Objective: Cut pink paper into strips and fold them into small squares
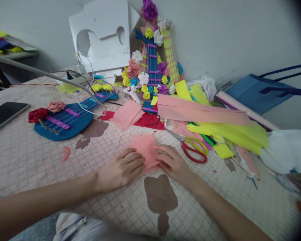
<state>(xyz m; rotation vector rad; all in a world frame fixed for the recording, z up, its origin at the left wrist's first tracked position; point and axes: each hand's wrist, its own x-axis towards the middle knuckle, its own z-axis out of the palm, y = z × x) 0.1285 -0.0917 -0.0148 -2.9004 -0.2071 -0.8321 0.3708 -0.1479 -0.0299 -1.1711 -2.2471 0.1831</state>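
**Pink square held between both hands**

Left grip (pixel 122 167): fingers laid over the left side of the pink square (pixel 144 145); cannot tell whether it pinches. Right grip (pixel 174 164): closed on the square's right edge. Beyond both, on the surface (pixel 122 207): pink sheets (pixel 127 115), stacked. Just right of right grip: scissors (pixel 182 138). Left of left grip, farther off: blue guitar shape (pixel 72 122).

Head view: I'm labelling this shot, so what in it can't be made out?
All in the head view:
Pink paper square: its lower left part is hidden by the left hand.
Phone: cut off by the left edge.
Blue bag: its handles are cut off by the right edge.
Pink paper stack: sheets overlap, too thin to count.
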